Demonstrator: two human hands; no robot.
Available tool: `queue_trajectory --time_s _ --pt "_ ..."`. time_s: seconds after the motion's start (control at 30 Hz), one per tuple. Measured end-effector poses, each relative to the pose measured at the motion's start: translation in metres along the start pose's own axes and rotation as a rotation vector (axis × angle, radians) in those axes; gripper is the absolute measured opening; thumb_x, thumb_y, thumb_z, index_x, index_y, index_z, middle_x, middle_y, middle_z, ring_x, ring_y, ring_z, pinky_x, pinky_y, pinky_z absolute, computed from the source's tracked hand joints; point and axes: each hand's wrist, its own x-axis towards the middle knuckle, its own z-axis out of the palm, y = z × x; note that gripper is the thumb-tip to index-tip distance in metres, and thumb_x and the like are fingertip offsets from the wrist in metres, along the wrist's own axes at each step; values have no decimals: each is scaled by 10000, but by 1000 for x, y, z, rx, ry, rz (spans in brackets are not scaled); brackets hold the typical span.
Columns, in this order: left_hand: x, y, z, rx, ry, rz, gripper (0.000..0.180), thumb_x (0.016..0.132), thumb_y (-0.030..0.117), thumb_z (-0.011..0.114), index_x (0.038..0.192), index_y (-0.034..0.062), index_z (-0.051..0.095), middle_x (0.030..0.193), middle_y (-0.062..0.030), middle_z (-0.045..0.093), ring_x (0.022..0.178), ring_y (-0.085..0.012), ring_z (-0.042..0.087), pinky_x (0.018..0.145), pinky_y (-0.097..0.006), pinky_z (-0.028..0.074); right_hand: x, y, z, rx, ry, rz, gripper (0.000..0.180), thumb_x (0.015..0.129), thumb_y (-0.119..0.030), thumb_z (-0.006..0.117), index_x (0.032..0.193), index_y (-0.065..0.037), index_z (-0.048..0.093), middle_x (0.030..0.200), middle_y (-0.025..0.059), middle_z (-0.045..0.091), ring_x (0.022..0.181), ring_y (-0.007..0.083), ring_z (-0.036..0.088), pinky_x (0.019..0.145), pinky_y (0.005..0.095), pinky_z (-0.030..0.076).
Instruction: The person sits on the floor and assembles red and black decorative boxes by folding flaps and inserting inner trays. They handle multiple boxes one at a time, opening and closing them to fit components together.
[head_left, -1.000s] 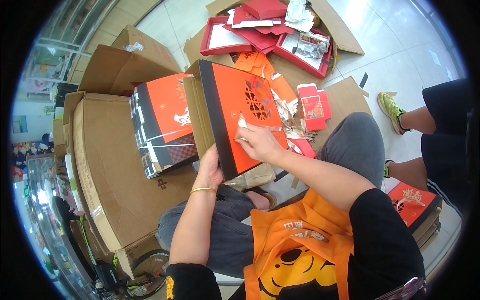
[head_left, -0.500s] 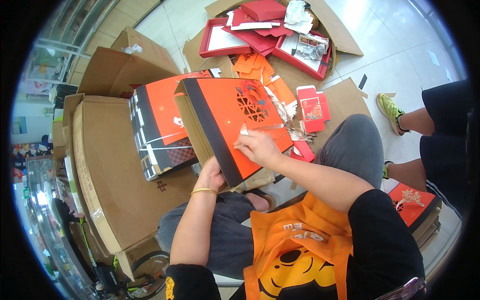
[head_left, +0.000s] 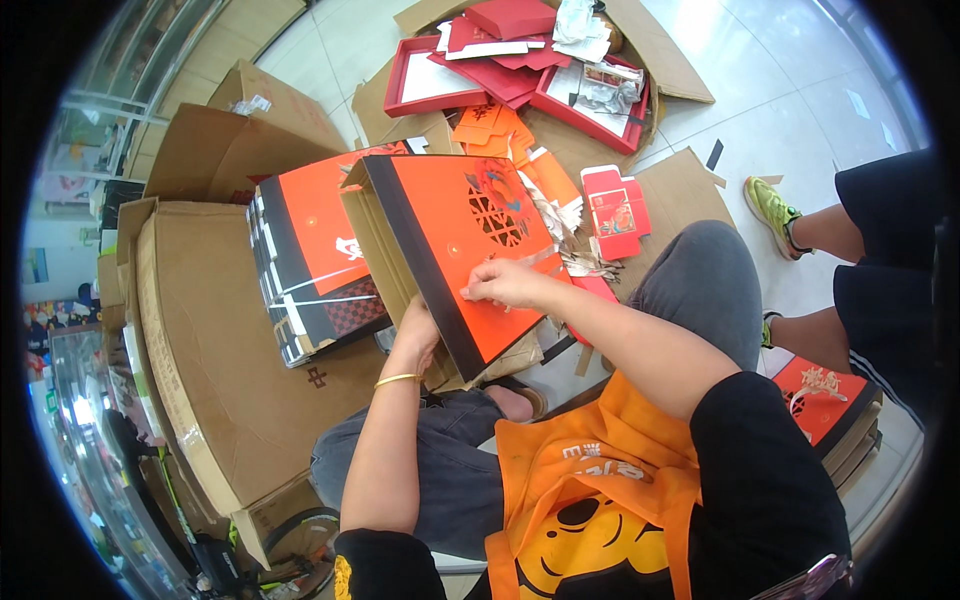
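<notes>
An orange-red gift box with black edges, a cut-out lattice and a flower print stands tilted over my lap, its brown inside open on the left. My left hand, with a gold bangle at the wrist, reaches into that opening; its fingers are hidden behind the panel. On the outer face, the fingertips of my right hand are pinched against the panel. A pale ribbon runs out from beside this hand, and its end at the fingertips is covered.
Flat stacked gift boxes lie left on a large brown carton. Beyond are red trays, orange card pieces and a small red box. Another person's legs stand at right, near another box stack.
My right hand has lowered slightly, bringing its fingertips against the panel, and the raised ribbon end no longer shows. My left hand has moved up and deeper into the box.
</notes>
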Motion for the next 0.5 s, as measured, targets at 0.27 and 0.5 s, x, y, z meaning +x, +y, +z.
queue_trajectory --time_s 0.27,0.5 --pt "5 13 0 -212 -10 -65 504 1048 426 538 1299 -4 622 1178 -112 685 1074 -197 651 891 -328 528 0 12 -10 326 -48 204 245 979 -300 685 871 -80 685 750 -8 604 702 91 573 600 290 435" --pt "17 28 -2 205 114 495 425 1032 231 622 1351 -43 558 1297 -107 651 1150 -169 613 1006 -316 468 -1 -14 -39 -454 -70 136 365 872 -422 772 971 -71 759 710 62 672 742 169 656 675 334 518"
